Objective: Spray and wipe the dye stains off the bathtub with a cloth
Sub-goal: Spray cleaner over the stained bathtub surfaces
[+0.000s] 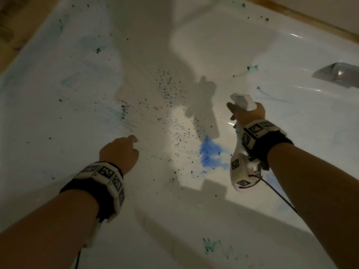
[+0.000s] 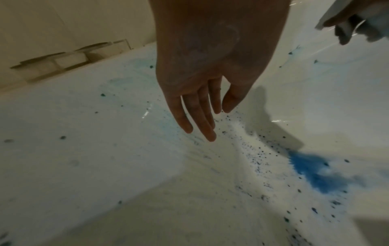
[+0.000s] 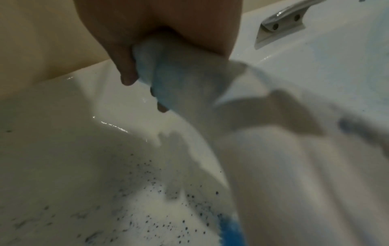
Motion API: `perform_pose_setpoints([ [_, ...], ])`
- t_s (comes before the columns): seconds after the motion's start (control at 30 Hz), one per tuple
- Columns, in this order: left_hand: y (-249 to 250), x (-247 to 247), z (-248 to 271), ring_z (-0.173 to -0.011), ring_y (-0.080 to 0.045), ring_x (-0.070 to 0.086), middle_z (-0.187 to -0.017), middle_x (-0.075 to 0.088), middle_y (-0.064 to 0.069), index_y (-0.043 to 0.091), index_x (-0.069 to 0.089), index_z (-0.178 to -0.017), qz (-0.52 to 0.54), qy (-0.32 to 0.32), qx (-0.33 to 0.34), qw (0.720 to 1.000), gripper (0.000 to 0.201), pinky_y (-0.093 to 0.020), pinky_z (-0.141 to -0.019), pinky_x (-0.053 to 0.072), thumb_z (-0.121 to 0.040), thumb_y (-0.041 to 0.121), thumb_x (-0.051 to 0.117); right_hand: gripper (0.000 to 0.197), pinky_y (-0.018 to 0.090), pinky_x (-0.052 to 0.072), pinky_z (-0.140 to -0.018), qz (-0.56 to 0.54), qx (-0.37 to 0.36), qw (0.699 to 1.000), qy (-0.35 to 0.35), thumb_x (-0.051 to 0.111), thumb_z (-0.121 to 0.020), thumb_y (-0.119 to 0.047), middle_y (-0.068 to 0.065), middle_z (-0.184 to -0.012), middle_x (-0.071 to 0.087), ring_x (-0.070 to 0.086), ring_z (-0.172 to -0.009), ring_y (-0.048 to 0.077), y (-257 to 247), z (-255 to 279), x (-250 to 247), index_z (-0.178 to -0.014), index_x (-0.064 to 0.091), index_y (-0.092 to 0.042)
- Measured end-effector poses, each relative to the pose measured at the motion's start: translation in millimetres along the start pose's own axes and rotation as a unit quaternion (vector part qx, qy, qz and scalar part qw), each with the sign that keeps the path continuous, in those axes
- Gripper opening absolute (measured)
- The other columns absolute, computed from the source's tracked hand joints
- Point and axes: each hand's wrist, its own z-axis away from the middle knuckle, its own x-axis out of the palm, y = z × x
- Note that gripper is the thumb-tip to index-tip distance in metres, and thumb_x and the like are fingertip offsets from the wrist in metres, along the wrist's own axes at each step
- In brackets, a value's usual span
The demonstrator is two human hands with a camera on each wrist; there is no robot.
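Observation:
The white bathtub (image 1: 229, 41) carries dye stains: a bright blue patch (image 1: 210, 152), a field of dark specks (image 1: 171, 90) and faint green smears (image 1: 252, 67). My right hand (image 1: 245, 113) grips the neck of a white spray bottle (image 1: 243, 101), nozzle pointing into the tub, just above and right of the blue patch. In the right wrist view the right hand (image 3: 179, 74) is wrapped around the pale, blurred spray bottle (image 3: 273, 158). My left hand (image 1: 134, 144) hovers over the tub floor, its fingers (image 2: 202, 123) straight and holding nothing. No cloth is plainly visible.
A metal grab handle (image 1: 338, 74) is mounted on the right tub wall. A wooden-looking edge (image 1: 310, 18) borders the tub at the top right. More green scribbles (image 1: 213, 247) lie on the near slope, and pale blue smears (image 1: 120, 117) sit left of the specks.

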Motion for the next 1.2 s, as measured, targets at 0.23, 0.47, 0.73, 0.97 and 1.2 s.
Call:
perform_pose_setpoints([
  [0.23, 20, 14, 22, -0.102, -0.022, 0.058, -0.116, 0.061, -0.004, 0.022, 0.047, -0.129, -0.005, -0.018, 0.042, 0.999, 0.036, -0.031, -0.084, 0.047, -0.094, 0.019, 0.042, 0.033, 0.027, 0.051, -0.059, 0.064, 0.017, 0.993, -0.094, 0.074, -0.076, -0.033, 0.005, -0.086, 0.062, 0.057, -0.073, 0.023, 41, 37, -12, -0.102, 0.062, -0.015],
  [0.47, 38, 30, 50, -0.099, -0.021, 0.059, -0.114, 0.062, -0.003, 0.024, 0.049, -0.127, -0.018, -0.048, 0.057, 0.997, 0.033, -0.031, -0.084, 0.049, -0.094, 0.021, 0.042, 0.033, 0.033, 0.054, -0.064, 0.202, -0.004, 0.976, -0.083, 0.066, -0.082, -0.037, 0.008, -0.078, 0.061, 0.057, -0.064, 0.025, 81, 73, -38, -0.095, 0.065, -0.007],
  [0.73, 60, 38, 80, -0.101, -0.023, 0.058, -0.115, 0.061, -0.005, 0.022, 0.05, -0.126, -0.003, -0.072, 0.07, 0.995, 0.032, -0.032, -0.086, 0.047, -0.095, 0.02, 0.043, 0.042, 0.02, 0.043, -0.058, 0.189, -0.042, 0.967, -0.167, 0.07, -0.08, -0.031, 0.006, -0.095, 0.06, 0.053, -0.072, 0.021, 111, 108, -61, -0.115, 0.061, -0.009],
  [0.97, 58, 46, 115, -0.106, -0.025, 0.055, -0.121, 0.058, -0.006, 0.019, 0.051, -0.126, 0.01, -0.109, 0.057, 0.992, 0.031, -0.034, -0.09, 0.046, -0.096, 0.021, 0.043, 0.03, 0.004, 0.037, -0.044, 0.225, -0.071, 0.929, -0.286, 0.07, -0.082, -0.021, -0.002, -0.081, 0.059, 0.047, -0.054, -0.002, 127, 146, -81, -0.109, 0.066, -0.009],
  [1.2, 43, 66, 161, -0.112, -0.025, 0.055, -0.125, 0.056, -0.009, 0.017, 0.055, -0.121, 0.043, -0.17, 0.019, 0.984, 0.027, -0.035, -0.098, 0.043, -0.096, 0.022, 0.046, 0.03, 0.034, 0.049, -0.09, 0.379, -0.132, 0.858, -0.321, 0.068, -0.08, -0.036, 0.002, -0.109, 0.064, 0.06, -0.101, 0.023, 149, 186, -92, -0.105, 0.067, -0.018],
])
